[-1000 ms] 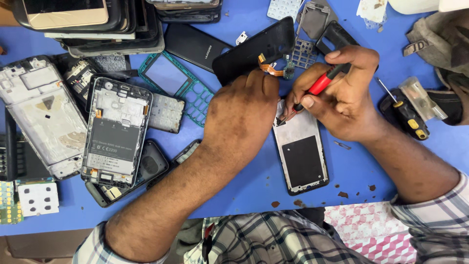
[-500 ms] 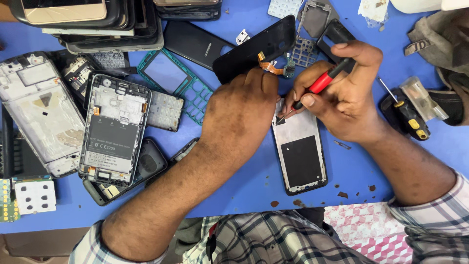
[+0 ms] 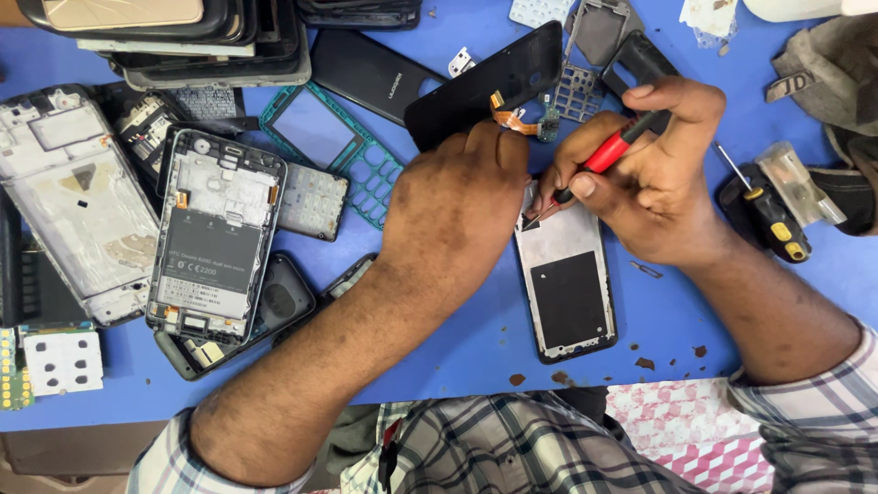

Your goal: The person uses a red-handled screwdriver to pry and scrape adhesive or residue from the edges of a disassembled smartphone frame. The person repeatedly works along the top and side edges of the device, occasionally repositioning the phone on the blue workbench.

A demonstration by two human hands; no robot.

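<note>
An opened phone frame (image 3: 568, 288) lies on the blue table (image 3: 457, 338), its silver inner plate and black rectangle facing up. My left hand (image 3: 453, 206) presses down on the frame's upper left edge, fingers curled over it. My right hand (image 3: 645, 174) grips a red-handled screwdriver (image 3: 611, 153), its metal tip touching the frame's top left corner beside my left fingers. A black phone screen (image 3: 485, 87) with an orange flex cable (image 3: 514, 122) lies just above both hands.
Stacked phone bodies (image 3: 183, 37) sit at the back left. An open phone (image 3: 215, 238), a white chassis (image 3: 73, 201), a teal keypad frame (image 3: 343, 151) and keypads (image 3: 59, 361) lie at left. A yellow-black screwdriver (image 3: 773, 220) rests at right.
The view has shifted slightly. My right hand has moved the screwdriver a little at the frame's corner; my left hand stays pressed on the frame.
</note>
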